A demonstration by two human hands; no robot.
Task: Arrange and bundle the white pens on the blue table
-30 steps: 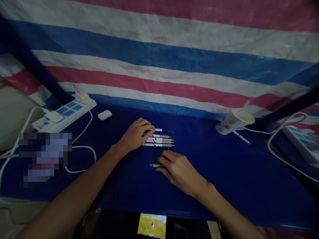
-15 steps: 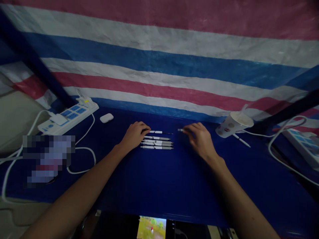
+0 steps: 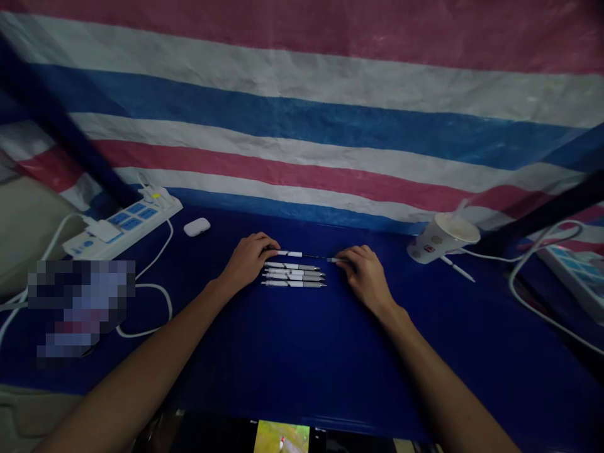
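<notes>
Several white and grey pens [image 3: 293, 275] lie side by side in a neat row on the blue table [image 3: 292, 358]. My left hand [image 3: 246, 261] rests curled at the row's left end, its fingers on the back end of the farthest pen [image 3: 291, 254]. My right hand [image 3: 364, 274] sits at the right end of the row, fingers closed on a small grey pen part [image 3: 334, 260] that meets the thin tip of that farthest pen.
A white power strip [image 3: 120, 224] with cables lies at the far left, a white earbud case [image 3: 197, 226] beside it. A tipped paper cup [image 3: 441, 237] and a loose pen [image 3: 455, 267] lie at the right. More cables and a second strip [image 3: 566, 264] are at the far right.
My right hand picked up a small grey part from the near table, carried it to the right of the row, then moved left until it met the farthest pen's tip. My left hand stayed put.
</notes>
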